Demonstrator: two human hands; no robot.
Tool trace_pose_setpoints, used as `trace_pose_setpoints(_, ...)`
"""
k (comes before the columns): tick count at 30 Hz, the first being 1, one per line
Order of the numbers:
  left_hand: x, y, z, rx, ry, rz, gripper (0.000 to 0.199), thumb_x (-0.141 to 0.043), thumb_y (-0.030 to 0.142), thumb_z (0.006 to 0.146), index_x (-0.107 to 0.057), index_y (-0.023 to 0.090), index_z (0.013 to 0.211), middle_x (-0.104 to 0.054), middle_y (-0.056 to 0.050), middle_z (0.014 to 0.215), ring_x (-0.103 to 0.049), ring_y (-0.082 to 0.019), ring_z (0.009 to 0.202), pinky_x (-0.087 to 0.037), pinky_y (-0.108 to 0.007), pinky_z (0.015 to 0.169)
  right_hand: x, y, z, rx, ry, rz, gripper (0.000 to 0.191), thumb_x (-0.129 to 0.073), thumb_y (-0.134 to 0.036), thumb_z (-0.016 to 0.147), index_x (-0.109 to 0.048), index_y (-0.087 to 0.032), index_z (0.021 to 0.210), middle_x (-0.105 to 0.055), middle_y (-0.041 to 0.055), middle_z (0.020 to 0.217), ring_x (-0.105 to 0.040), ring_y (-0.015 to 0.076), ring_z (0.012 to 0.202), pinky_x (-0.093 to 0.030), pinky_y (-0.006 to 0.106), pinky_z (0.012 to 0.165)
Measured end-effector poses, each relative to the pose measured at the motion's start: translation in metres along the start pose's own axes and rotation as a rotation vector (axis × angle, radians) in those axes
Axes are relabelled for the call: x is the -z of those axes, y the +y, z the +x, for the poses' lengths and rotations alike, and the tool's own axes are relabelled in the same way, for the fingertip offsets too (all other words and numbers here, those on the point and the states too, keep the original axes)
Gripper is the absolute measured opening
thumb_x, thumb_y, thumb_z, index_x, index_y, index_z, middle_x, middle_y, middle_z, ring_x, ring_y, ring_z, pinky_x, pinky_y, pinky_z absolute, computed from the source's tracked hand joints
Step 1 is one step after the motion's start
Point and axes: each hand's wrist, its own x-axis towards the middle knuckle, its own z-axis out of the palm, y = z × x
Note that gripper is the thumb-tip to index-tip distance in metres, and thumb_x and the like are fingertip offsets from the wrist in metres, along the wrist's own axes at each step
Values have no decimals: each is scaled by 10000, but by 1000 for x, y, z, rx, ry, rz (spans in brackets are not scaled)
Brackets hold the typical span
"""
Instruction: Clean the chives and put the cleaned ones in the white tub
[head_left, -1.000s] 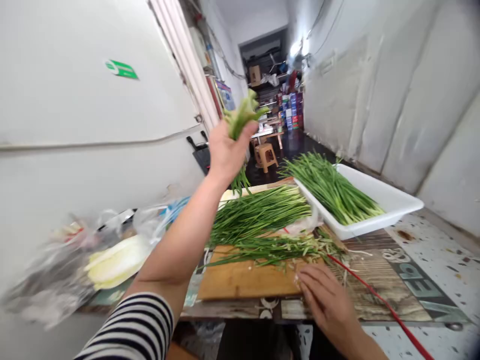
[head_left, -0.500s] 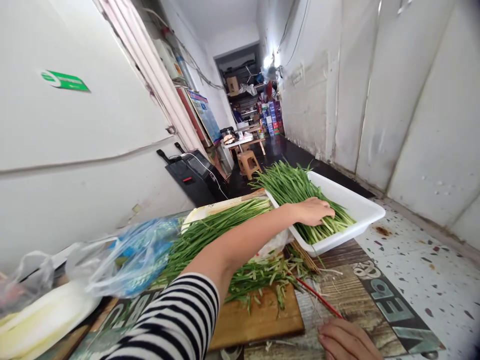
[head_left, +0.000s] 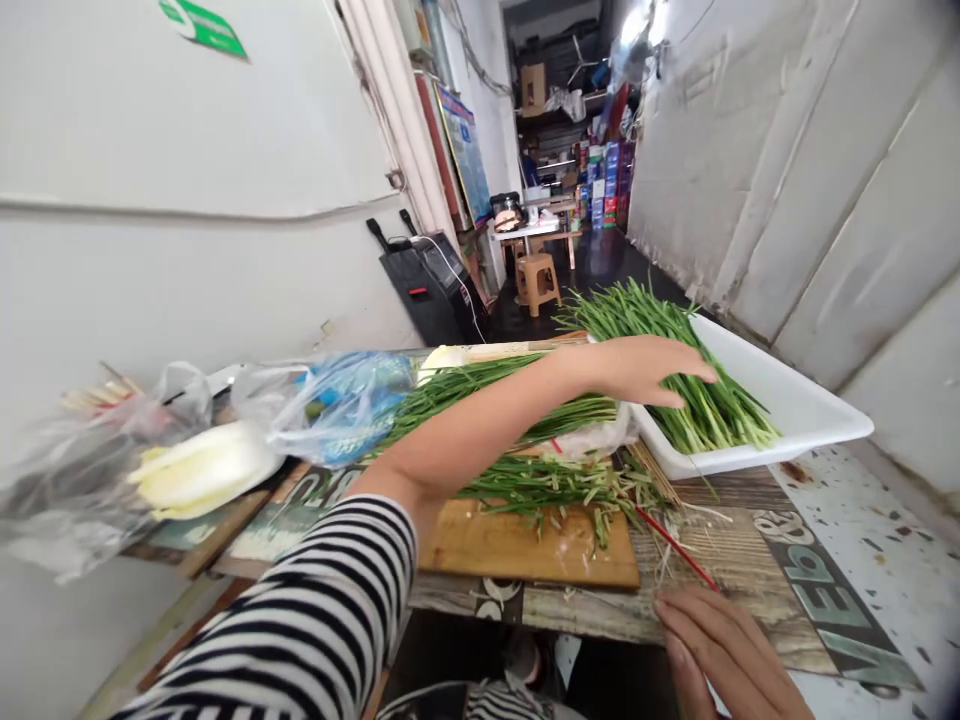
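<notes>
My left hand (head_left: 649, 370), on the striped-sleeved arm, is held over the green stalks (head_left: 712, 410) in the white tray (head_left: 817, 400). Its fingers are apart and nothing shows in them. At the table's front edge, my right hand (head_left: 724, 645) lies with fingers extended, close to a thin red stick (head_left: 679, 548). More long green stalks (head_left: 450, 392) lie beneath my left forearm. Trimmed pieces (head_left: 547, 482) are scattered over the back of the wooden board (head_left: 525, 550).
A pale cabbage (head_left: 210, 468) and a blue-and-clear plastic bag (head_left: 349, 400) occupy the table's left side. Beyond the table are a black case (head_left: 431, 285), a brown stool (head_left: 537, 284) and a small white-topped table (head_left: 525, 229). Walls run along both sides.
My left hand has lifted off the stalks in the tray and its fingers have opened. The camera view has tilted down, showing more of the table's front edge.
</notes>
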Motion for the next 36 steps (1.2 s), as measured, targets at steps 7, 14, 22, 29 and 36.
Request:
trace_pose_setpoints(7,-59,37,-188,587,434,59,239,-513,281,933,-707,165,1011,-739,-74,1059,-672,-194,990,-502,-319,905,-31,19,78,-37,-193,-266,267,-514,-269,924,-672,-127,1085,-693,134,1073,-619,247,987,-482,378,888)
trace_pose_setpoints(14,-141,81,-247,760,900,127,186,-501,203,933,-683,186,896,-752,-32,917,-679,-152,879,-422,-433,1039,-115,60,178,-264,-832,-801,285,-426,-35,841,-703,-81,792,-694,188,807,-607,278,893,-362,346,697)
trace_pose_setpoints(22,-155,89,-272,723,1140,139,130,-553,164,896,-681,171,875,-742,-52,861,-677,-161,835,-537,-330,828,-129,73,186,-144,-893,-873,286,-422,-38,846,-706,-69,825,-693,178,826,-608,264,920,-351,326,716)
trace_pose_setpoints(29,-160,90,-270,743,1175,103,153,-545,185,913,-696,160,900,-743,-66,879,-677,-168,845,-547,-326,813,-94,67,197,-142,-840,-702,221,-494,-247,869,-686,-146,832,-717,117,841,-633,212,759,-365,290,610)
trace_pose_setpoints(36,-125,95,-229,642,1055,69,271,-481,291,966,-686,207,1122,-716,-75,1134,-619,-174,1100,-462,-366,990,-48,18,158,-250,-369,-19,245,-595,-411,822,-709,-196,851,-725,36,743,-638,168,614,-484,280,602)
